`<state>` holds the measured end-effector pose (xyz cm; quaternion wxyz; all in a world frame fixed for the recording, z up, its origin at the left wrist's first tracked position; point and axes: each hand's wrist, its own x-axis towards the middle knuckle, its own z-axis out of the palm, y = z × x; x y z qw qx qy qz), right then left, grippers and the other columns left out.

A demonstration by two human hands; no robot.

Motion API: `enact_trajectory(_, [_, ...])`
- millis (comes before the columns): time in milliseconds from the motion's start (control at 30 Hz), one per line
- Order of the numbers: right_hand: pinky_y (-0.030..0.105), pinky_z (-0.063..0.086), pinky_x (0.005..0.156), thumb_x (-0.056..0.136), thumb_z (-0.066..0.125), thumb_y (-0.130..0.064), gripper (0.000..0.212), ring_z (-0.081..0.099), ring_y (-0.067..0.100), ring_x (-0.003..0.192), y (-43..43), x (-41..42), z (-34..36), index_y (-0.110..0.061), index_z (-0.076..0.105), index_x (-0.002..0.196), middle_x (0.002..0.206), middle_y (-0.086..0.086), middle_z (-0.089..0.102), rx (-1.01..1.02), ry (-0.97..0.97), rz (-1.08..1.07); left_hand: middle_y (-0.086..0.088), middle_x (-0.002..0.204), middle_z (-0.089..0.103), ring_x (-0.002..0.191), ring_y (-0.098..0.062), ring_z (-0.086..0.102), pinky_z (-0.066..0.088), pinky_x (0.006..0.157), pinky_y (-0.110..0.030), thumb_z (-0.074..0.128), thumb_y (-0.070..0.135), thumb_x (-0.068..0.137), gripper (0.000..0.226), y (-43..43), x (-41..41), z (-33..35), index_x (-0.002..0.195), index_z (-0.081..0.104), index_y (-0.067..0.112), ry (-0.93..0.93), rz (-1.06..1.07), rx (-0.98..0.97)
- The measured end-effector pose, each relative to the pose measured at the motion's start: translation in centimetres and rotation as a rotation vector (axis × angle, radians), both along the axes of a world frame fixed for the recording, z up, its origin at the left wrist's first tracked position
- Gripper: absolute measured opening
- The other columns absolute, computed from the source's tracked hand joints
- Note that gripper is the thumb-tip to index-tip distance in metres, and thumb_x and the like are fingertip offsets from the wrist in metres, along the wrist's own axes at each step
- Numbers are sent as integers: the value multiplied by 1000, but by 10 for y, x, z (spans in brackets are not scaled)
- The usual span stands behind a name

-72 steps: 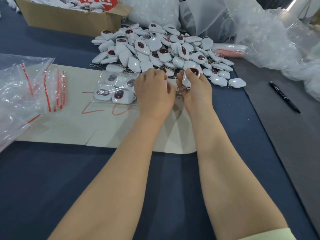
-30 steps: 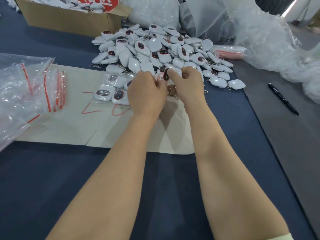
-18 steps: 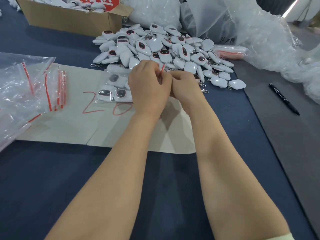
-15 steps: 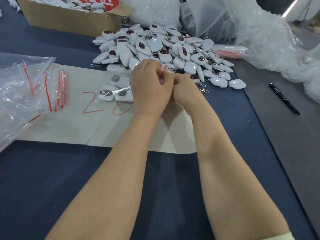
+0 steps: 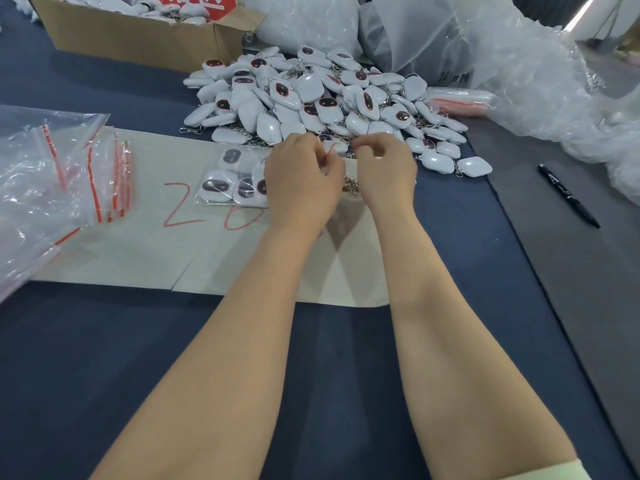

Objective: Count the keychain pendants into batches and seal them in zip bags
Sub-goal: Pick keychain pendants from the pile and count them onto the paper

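**Hands draw apart along the bag's red strip**

Half a second back the two hands sat knuckle to knuckle; now the right hand has slid off to the right, and a gap has opened between it and the left hand; across that gap a short stretch of the red zip strip shows, slanting up from the left thumb

Both hands have their fingers curled in a pinch; the left one grips the strip at the mouth of the zip bag; the right one looks to be nipping the same top edge, though the clear plastic there is hard to make out; a few metal clasps peek out low down between the two wrists

From under the left hand the bag stretches away to the left, lying flat, with several white pendants inside it, dark faces up; it rests on a beige sheet, just above a red "20" written there

Just beyond the fingertips lies the loose pile of pendants, heaped and spilling towards the right; further back to the left is a cardboard box with more white pieces in it; behind the pile, crumpled clear plastic wrap is bunched up

Off to the left, a stack of empty zip bags overlaps the sheet's edge; a blue cloth covers the table; to the right, a black pen lies on a grey mat, well apart from the hands
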<state>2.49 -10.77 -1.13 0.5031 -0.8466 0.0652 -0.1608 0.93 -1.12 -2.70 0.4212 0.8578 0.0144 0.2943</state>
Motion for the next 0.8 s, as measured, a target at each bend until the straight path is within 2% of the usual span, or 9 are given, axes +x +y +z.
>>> enact_trajectory(33, [24,43,83,91,45,-11,28,57,16,105,-5,2,-4,-19,68,106,108,0,66,-115,13,-93,-8,92,61,91,-27,54,41,82,-35,54,25,88,21,0,1,-1,82,61,6,40,-5,59])
enact_trajectory(100, [33,38,102,93,44,-16,35,44,28,127,-14,4,-14,-16,61,123,132,8,55,-314,122,-139,-9,91,63,89,-29,55,41,81,-37,53,28,87,22,-1,1,-3,82,60,9,91,-17,164])
enact_trajectory(200, [40,15,118,98,41,-28,42,20,31,143,-17,4,-21,-17,48,139,152,13,32,-468,262,-95,-9,89,63,88,-29,56,40,81,-36,53,30,86,22,-1,1,-4,82,61,9,103,-15,213])
enact_trajectory(267, [44,6,120,100,39,-38,49,8,31,147,-15,4,-22,-19,38,145,158,15,17,-509,314,-74,-9,90,64,89,-30,56,40,81,-37,53,30,86,22,-1,0,-4,83,62,9,104,-14,213])
enact_trajectory(333, [46,2,119,100,36,-45,54,3,31,148,-14,5,-24,-22,33,148,160,15,9,-562,348,-63,-9,91,65,91,-30,56,40,82,-37,53,30,86,23,-1,0,-3,84,62,9,117,-13,216])
enact_trajectory(467, [45,4,119,99,35,-48,53,11,31,146,-13,7,-27,-23,37,146,159,13,12,-589,333,-84,-10,92,65,93,-30,57,41,84,-37,53,31,86,24,-2,0,-3,85,63,9,131,-9,220])
enact_trajectory(600, [43,12,118,98,39,-44,54,21,31,141,-13,7,-28,-7,44,139,152,14,26,-560,290,-150,-9,91,65,92,-29,57,42,83,-36,53,31,86,24,-2,0,-2,85,63,9,142,-9,216])
enact_trajectory(733, [42,6,119,99,37,-46,63,7,29,147,-13,9,-28,-3,33,145,160,13,10,-567,312,-146,-9,92,65,92,-28,57,40,83,-35,53,31,86,25,-2,0,-2,86,63,9,144,-10,215])
enact_trajectory(800, [44,4,119,99,35,-48,66,5,28,148,-13,10,-29,-3,28,147,160,13,11,-595,336,-129,-9,92,65,92,-28,57,40,83,-35,53,32,86,25,-2,0,-2,87,63,9,144,-8,215])
